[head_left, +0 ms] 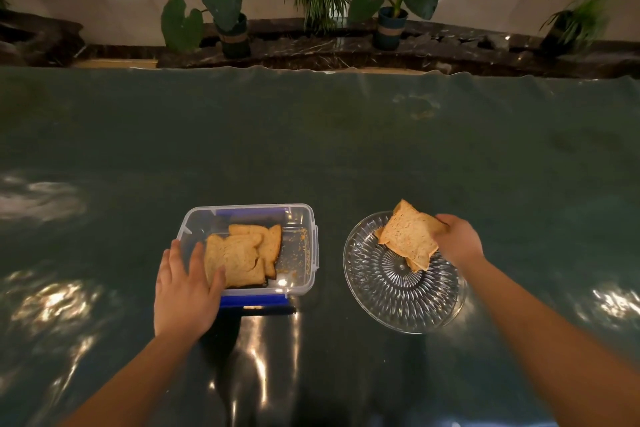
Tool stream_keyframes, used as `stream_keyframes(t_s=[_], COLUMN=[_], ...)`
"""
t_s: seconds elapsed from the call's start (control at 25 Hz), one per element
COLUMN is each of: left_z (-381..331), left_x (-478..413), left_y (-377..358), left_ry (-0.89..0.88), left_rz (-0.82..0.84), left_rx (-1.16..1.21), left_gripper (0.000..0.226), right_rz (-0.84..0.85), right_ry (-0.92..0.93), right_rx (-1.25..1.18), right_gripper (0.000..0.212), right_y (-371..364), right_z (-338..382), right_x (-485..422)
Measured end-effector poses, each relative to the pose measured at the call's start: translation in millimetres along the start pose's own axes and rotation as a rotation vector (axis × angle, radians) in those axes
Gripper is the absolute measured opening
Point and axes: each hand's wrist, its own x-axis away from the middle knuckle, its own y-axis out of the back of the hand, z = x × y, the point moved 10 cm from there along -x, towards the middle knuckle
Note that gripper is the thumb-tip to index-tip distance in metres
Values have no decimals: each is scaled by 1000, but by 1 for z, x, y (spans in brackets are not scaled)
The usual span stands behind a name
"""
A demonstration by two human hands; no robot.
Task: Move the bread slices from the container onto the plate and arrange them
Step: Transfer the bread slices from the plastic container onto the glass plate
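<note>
**Q:** Left hand (185, 291), state of the fingers (172, 255)?

**A:** Straight and slightly spread, gripping nothing. Laid palm down over the near-left corner of the clear rectangular plastic container (313, 246) with blue clips. Thumb lying against the near edge of the tan bread slices (235, 260) inside.

**Q:** Contents of that container?

**A:** Overlapping slices lying flat in the left half, exact number impossible to tell. Orange crumbs (302, 255) scattered over the bare right half.

**Q:** Right hand (459, 241)?

**A:** Curled round the right edge of a tan held slice (407, 236), thumb on top, other fingers hidden underneath. Slice tilted, far corner up, hanging over the far part of the round ribbed glass plate (391, 302). Second bread layer visible at the lower corner; impossible to tell whether a separate slice, or whether touching the glass.

**Q:** Layout of the surface?

**A:** Dark green glossy counter (311, 135) with bright reflections. Container to the left, plate just right of it, not touching.

**Q:** Room beyond?

**A:** Dark marble ledge (311, 48) along the far edge, carrying potted broad-leaved plants (221, 3) before a pale wall.
</note>
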Motion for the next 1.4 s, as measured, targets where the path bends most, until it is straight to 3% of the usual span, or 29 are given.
stream_keyframes(t_s=[0.32, 0.52, 0.64, 0.84, 0.96, 1.12, 1.4], left_z=[-3, 2, 3, 1, -2, 0, 3], left_x=[2, 1, 1, 1, 3, 5, 6], left_y=[1, 0, -3, -2, -1, 1, -3], left_ry=[0, -1, -1, -6, -13, -20, -23], left_rz=[-8, -18, -19, -18, -11, -26, -34], left_rx=[33, 35, 51, 81, 73, 47, 24], left_gripper=[66, 70, 72, 74, 74, 73, 72], right_rz=[-39, -4, 87, 311, 492, 504, 536], right_ry=[155, 219, 336, 569, 489, 434, 74], right_rx=[171, 8, -142, -12, 98, 197, -179], right_gripper=[47, 39, 30, 26, 10, 13, 25], right_y=[-4, -23, -50, -134, -186, -218, -246], right_z=[36, 81, 137, 232, 245, 245, 224], right_x=[14, 45, 81, 137, 146, 146, 148])
